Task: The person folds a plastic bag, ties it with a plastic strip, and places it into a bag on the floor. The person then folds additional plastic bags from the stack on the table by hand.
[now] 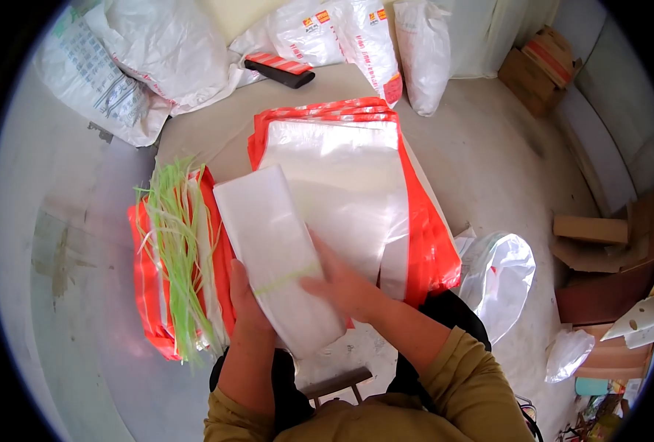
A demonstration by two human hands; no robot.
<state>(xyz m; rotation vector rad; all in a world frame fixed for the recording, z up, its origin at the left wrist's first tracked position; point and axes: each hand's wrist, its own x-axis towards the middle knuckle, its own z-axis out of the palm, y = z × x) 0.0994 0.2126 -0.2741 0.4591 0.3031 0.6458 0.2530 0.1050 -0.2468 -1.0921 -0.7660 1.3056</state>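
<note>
A folded bundle of white plastic bags [264,228] lies tilted across my lap and the near edge of the stack, with a thin green strip [286,280] around its middle. My left hand [250,302] grips its left edge, the thumb upward. My right hand [342,280], slightly blurred, holds the opposite edge, its thumb over the front beside the green strip. Beyond it is a broad stack of red-and-white plastic bags [334,169]. To the left, loose green strips [176,243] are draped over a pile of red-and-white folded bags [150,295].
Full white sacks [165,51] line the back wall. A black object with a red-striped top [279,70] rests at the table's far edge. A clear plastic bag [500,280] stands at the right, with cardboard boxes [592,228] farther over.
</note>
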